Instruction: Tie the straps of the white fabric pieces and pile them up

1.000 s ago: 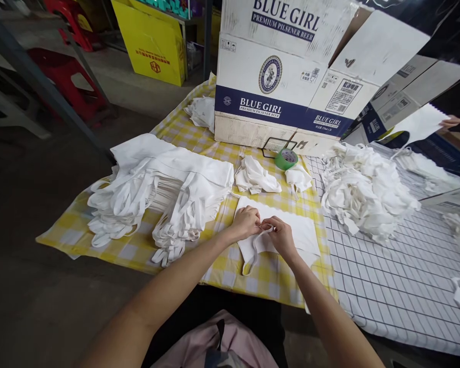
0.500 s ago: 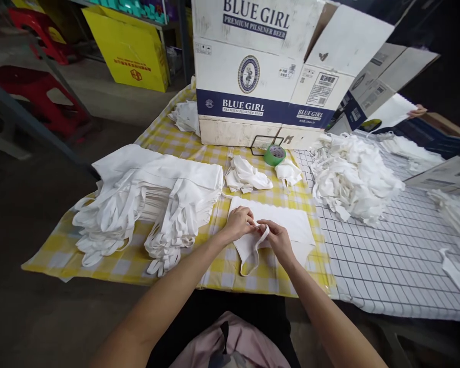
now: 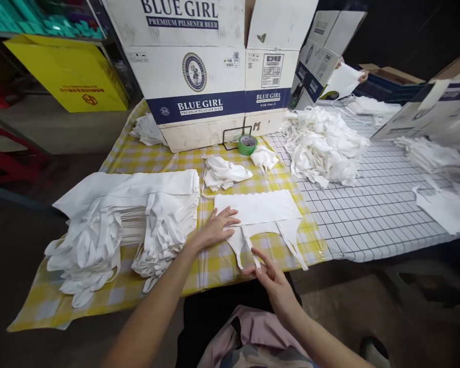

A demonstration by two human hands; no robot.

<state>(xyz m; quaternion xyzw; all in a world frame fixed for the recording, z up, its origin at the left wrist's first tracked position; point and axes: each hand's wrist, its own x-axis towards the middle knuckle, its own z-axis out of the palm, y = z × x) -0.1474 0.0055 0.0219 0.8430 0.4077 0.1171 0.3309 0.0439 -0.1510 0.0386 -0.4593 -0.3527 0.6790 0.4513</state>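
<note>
A white camisole (image 3: 258, 207) lies flat in front of me on the yellow checked cloth, its straps toward me. My left hand (image 3: 219, 227) rests on its left side, fingers spread and palm down. At the table's front edge my right hand (image 3: 270, 278) has the left shoulder strap (image 3: 249, 240) between its fingers, drawn toward me. The other strap (image 3: 293, 245) lies loose on the cloth. Left of my hands is a thick stack of white camisoles (image 3: 157, 182), with bunched straps hanging at its near side.
Two crumpled white pieces (image 3: 224, 173) and a roll of green tape (image 3: 247, 145) lie beyond the camisole. Behind stands a large beer carton (image 3: 199, 76). A heap of white garments (image 3: 324, 145) sits on the grid-patterned cloth (image 3: 329, 220). Another person's hand (image 3: 363, 76) shows at far right.
My left hand has gone from pinching at the strap to lying flat on the camisole. My right hand has pulled the strap toward me. The view has turned to the right.
</note>
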